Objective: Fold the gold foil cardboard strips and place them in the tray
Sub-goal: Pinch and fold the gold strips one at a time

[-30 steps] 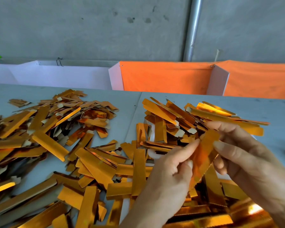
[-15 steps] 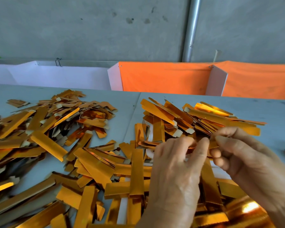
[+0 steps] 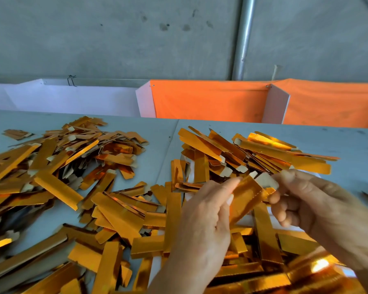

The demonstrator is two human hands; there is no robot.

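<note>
gold foil strip [image 3: 245, 196] pinched by left hand [image 3: 202, 228] and right hand [image 3: 310, 206] above pile [image 3: 253, 247]; slick foil may slip, crease skews.

Bright, even daylight, soft shadows under the gold strips [image 3: 57, 188], hard glare on foil at the pile's near-right corner, hands slightly motion-blurred, wide-angle bending toward the frame edges, grey wall [image 3: 115, 39] flatly lit

Two bare hands: L hand [image 3: 202, 217], R hand [image 3: 319, 211], no sleeves/rings
</note>
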